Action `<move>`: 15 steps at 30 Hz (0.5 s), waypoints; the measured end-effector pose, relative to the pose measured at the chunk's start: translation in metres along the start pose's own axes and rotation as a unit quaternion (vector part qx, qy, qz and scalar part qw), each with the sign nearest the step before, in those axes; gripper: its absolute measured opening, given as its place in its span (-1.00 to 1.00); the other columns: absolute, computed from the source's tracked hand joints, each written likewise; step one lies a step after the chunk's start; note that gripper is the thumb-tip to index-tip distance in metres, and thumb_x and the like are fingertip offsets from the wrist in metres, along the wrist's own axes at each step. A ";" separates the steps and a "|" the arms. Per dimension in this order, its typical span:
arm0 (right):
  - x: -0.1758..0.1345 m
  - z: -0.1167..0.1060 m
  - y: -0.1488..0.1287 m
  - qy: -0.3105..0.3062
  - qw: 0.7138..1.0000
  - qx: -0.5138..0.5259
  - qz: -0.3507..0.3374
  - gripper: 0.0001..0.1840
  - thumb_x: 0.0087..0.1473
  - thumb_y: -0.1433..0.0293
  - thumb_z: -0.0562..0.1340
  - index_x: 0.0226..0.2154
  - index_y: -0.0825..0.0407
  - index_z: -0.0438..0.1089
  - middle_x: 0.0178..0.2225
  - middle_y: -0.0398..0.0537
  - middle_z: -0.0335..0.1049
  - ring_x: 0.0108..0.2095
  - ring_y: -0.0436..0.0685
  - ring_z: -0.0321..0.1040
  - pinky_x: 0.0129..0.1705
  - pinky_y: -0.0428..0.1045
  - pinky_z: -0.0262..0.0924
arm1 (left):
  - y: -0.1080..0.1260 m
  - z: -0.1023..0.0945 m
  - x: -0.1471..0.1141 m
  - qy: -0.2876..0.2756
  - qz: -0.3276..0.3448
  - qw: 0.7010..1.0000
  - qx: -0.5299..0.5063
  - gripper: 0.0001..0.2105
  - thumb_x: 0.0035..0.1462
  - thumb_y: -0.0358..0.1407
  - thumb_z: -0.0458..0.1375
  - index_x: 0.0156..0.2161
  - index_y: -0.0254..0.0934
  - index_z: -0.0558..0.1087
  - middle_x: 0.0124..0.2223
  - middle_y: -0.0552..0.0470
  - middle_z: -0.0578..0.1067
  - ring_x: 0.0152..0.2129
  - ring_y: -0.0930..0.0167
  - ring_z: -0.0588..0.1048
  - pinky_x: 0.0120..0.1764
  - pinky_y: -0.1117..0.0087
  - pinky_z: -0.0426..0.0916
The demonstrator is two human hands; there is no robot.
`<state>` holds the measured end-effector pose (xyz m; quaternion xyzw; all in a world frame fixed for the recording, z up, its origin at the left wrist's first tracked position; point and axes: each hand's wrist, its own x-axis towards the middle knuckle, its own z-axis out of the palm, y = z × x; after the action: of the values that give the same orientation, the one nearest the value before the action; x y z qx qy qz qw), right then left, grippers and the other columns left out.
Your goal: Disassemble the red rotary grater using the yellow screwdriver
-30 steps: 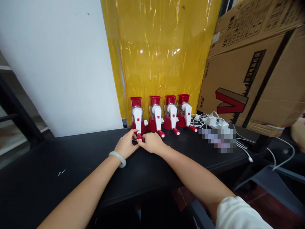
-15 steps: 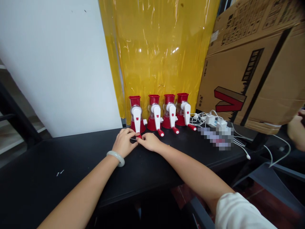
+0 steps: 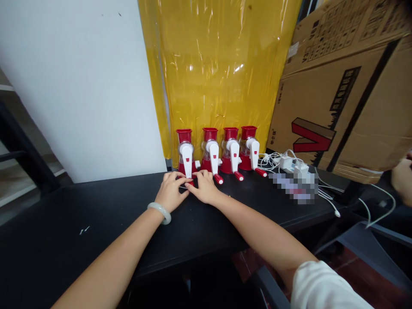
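Several red and white hand-crank rotary graters stand upright in a row along the back of the black table [image 3: 125, 210]. My left hand [image 3: 171, 192], with a pale bangle at the wrist, grips the leftmost rotary grater [image 3: 185, 136] low at the front, around its red crank knob. From the other side, my right hand [image 3: 205, 187] has its thumb by that knob and its fingers against the red base. The fingers partly cover the knob and base. Closest on the right are a second rotary grater [image 3: 210, 134], a third grater [image 3: 231, 133] and a further grater [image 3: 249, 131].
White cables and chargers [image 3: 285, 161] lie right of the graters, beside a blurred patch. A large cardboard box [image 3: 317, 98] rises behind them. Yellow plastic sheeting [image 3: 219, 64] and a white panel [image 3: 86, 86] back the table. Another person's hand [image 3: 402, 178] shows at far right.
My right hand's fingers have moved up from the knob area to the leftmost grater's base and straightened. My left hand stays at the knob. The view has shifted slightly.
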<state>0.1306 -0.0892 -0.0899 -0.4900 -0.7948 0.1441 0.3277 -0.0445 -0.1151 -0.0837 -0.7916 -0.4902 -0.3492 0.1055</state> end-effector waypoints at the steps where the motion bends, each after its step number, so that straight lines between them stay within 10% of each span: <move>1: 0.000 0.000 0.000 -0.002 1.000 0.004 -0.004 -0.26 0.21 -0.04 0.23 0.27 0.04 0.26 0.23 0.23 0.15 0.28 0.37 0.05 0.27 0.25 0.07 | 0.001 0.001 0.000 0.001 -0.005 1.000 0.001 -0.73 0.08 -0.37 0.27 -0.08 -0.17 0.63 -0.02 -0.13 0.49 0.02 0.09 0.35 0.13 0.00 0.35; 7: -0.002 0.002 -0.002 -0.058 0.998 -0.001 -0.024 -0.10 0.25 -0.05 0.20 0.47 -0.07 -0.07 0.46 0.30 -0.23 0.46 0.50 -0.31 0.35 0.40 -0.09 | 0.004 0.001 -0.001 0.014 -0.027 1.000 -0.003 -0.54 0.06 -0.41 0.21 0.12 -0.26 0.44 0.03 -0.18 0.45 0.05 0.08 0.34 0.17 -0.03 0.30; 15: -0.003 -0.001 -0.002 -0.071 0.997 -0.005 -0.035 -0.19 0.26 -0.03 0.20 0.44 -0.22 0.00 0.51 0.20 -0.34 0.47 0.59 -0.43 0.34 0.49 -0.10 | 0.003 0.004 -0.003 0.024 -0.027 0.999 0.005 -0.41 0.05 -0.45 0.21 0.23 -0.19 0.36 0.09 -0.16 0.37 0.09 0.08 0.32 0.20 -0.05 0.26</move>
<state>0.1308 -0.0929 -0.0892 -0.4518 -0.8337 0.1627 0.2727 -0.0411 -0.1169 -0.0884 -0.7694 -0.5100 -0.3681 0.1113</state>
